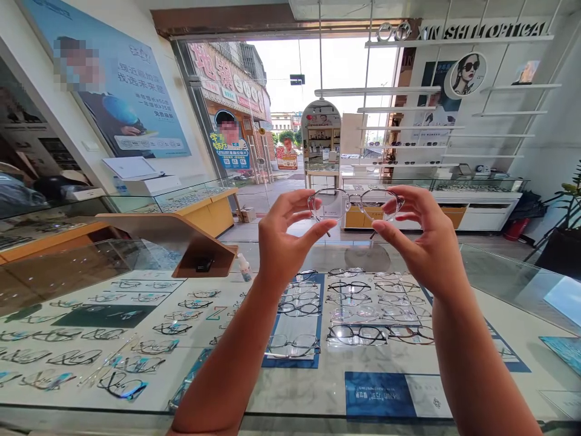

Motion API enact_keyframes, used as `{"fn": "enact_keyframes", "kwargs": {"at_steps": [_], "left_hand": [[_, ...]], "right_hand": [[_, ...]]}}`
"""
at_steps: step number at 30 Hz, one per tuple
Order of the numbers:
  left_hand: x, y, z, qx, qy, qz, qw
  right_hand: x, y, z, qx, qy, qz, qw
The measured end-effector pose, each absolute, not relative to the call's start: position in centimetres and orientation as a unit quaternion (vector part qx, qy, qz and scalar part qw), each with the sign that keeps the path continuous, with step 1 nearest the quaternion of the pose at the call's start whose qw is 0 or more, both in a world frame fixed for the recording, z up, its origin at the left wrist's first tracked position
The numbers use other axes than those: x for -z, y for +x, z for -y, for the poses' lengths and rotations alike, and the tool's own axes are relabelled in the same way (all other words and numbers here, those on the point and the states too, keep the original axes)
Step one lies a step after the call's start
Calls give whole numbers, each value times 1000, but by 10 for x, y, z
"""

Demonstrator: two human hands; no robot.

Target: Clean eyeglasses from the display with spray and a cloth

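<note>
A pair of eyeglasses [355, 200] with thin dark rims and clear lenses is held up above the glass display counter [313, 384]. My left hand [290, 233] pinches its left side, thumb below and fingers above. On the other side, my right hand [424, 236] grips the right end of the frame in the same way. Both temple tips point down and away behind the lenses. Beneath my hands, several rows of eyeglass frames [356, 334] lie inside the counter, some over a dark blue card [295, 363].
A brown wooden stand [177, 236] and a small white spray bottle [244, 267] are on the counter's left part. A blue and white leaflet [379, 393] lies near the front edge. Farther off are an arched mirror [322, 136], more display cases [481, 206] and a glass doorway.
</note>
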State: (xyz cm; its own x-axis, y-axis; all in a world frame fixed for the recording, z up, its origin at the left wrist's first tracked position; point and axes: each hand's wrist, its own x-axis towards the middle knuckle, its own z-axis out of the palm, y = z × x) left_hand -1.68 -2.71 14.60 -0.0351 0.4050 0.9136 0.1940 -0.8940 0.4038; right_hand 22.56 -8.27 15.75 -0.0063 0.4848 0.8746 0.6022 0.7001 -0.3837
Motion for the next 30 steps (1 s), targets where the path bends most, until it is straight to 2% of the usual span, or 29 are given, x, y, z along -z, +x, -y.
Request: {"fn": "enact_keyframes", "kwargs": {"at_steps": [9,30], "left_hand": [[-145,-16,27,-696,681,-225,26],[-134,-7,5,-711,653,-252,58]], "right_hand": [[-153,230,79,73,-419,703,570],[-154,219,82,142,-436,679,573]]}}
